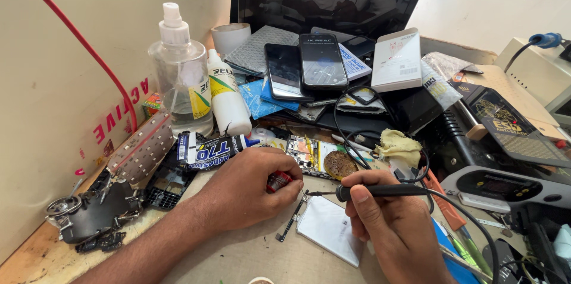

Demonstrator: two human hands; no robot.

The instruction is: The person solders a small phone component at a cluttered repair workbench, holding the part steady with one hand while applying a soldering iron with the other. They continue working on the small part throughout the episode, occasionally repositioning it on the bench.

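On a cluttered tabletop (238, 257), the right hand (395, 224) grips a black soldering iron (380, 190) like a pen, tip aimed left at a thin flex strip (292, 217) beside a white battery (331, 229). The left hand (247, 192) is curled, pinching a small red tool (278, 181) near the strip. A steady iron and firmly pinned strip seem best here.

Phone repair workshop: soldering iron (380, 190), dismantled phones (321, 61)
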